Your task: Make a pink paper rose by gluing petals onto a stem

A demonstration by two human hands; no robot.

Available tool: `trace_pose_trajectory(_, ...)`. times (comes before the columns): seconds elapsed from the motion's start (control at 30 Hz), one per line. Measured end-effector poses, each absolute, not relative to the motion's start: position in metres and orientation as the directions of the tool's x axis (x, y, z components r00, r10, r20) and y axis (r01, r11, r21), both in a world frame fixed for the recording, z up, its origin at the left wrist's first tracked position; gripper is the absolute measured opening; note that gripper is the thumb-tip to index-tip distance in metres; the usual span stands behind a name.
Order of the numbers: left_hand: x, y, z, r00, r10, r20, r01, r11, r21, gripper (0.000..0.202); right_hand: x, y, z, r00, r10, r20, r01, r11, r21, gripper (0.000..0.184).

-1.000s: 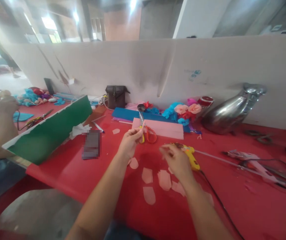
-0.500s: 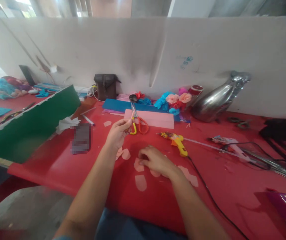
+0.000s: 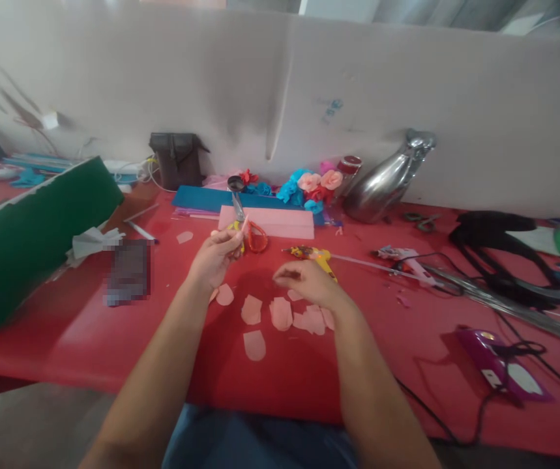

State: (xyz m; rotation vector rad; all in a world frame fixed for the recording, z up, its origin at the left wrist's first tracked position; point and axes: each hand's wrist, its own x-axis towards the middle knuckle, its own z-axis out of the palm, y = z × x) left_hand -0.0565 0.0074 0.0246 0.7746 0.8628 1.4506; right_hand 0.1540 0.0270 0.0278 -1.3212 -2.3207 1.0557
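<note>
My left hand point(image 3: 215, 257) is raised just above the red table point(image 3: 88, 339), its fingers pinched on a small pink paper piece whose tip pokes up near the scissors. My right hand point(image 3: 304, 281) hovers palm down over several cut pink petals point(image 3: 280, 314), with the fingers curled together; I cannot make out what is in them. More petals lie at the left point(image 3: 224, 294) and in front point(image 3: 255, 345). Orange-and-yellow-handled scissors point(image 3: 256, 238) lie just behind my left hand. A yellow glue gun point(image 3: 317, 255) rests behind my right hand.
Folded pink crepe paper point(image 3: 272, 221) and blue sheets point(image 3: 201, 195) lie further back, beside paper flowers point(image 3: 313, 185), a silver flask point(image 3: 384, 182) and a brown bag point(image 3: 176, 159). A green board point(image 3: 30, 228) leans at the left. A second glue gun point(image 3: 401, 255), cables and a purple device point(image 3: 495, 355) sit at the right.
My right hand dropped from near the glue gun onto the petals, then lifted slightly with fingers curled. My left hand kept its pinch. The view swung down and to the right.
</note>
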Motion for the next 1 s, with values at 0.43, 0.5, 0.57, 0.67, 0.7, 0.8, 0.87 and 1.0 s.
trace_pose_trajectory(0.43, -0.044, 0.003, 0.026, 0.003, 0.998, -0.062, -0.469, 0.056, 0.882, 0.017, 0.161, 0.015, 0.029, -0.562, 0.772, -0.297, 0.758, 0.337, -0.558, 0.016)
trace_pose_trajectory(0.5, -0.042, 0.002, 0.026, 0.031, 0.997, -0.073, -0.470, 0.079, 0.879, 0.018, 0.162, 0.017, 0.031, -0.580, 0.768, -0.271, 0.733, 0.346, -0.585, 0.013)
trace_pose_trajectory(0.57, -0.039, 0.001, 0.026, 0.068, 0.993, -0.093, -0.474, 0.115, 0.873, 0.019, 0.163, 0.019, 0.035, -0.591, 0.764, -0.259, 0.717, 0.351, -0.602, 0.009)
trace_pose_trajectory(0.67, -0.034, 0.000, 0.027, 0.122, 0.982, -0.142, -0.461, 0.183, 0.868, 0.021, 0.164, 0.019, 0.041, -0.577, 0.788, -0.217, 0.677, 0.312, -0.666, 0.012)
trace_pose_trajectory(0.7, -0.033, -0.001, 0.026, 0.133, 0.978, -0.163, -0.444, 0.206, 0.872, 0.022, 0.164, 0.020, 0.043, -0.563, 0.803, -0.195, 0.652, 0.287, -0.702, 0.013)
trace_pose_trajectory(0.8, -0.028, -0.002, 0.025, 0.151, 0.960, -0.235, -0.345, 0.274, 0.898, 0.024, 0.164, 0.021, 0.042, -0.521, 0.841, -0.144, 0.550, 0.202, -0.810, 0.014)
trace_pose_trajectory(0.87, -0.024, -0.004, 0.023, 0.177, 0.948, -0.264, -0.259, 0.304, 0.917, 0.026, 0.164, 0.022, 0.037, -0.497, 0.857, -0.136, 0.471, 0.135, -0.872, 0.015)
trace_pose_trajectory(1.0, -0.018, -0.007, 0.020, 0.249, 0.927, -0.280, -0.146, 0.322, 0.935, 0.033, 0.161, 0.022, 0.031, -0.478, 0.868, -0.136, 0.349, 0.046, -0.936, 0.018)
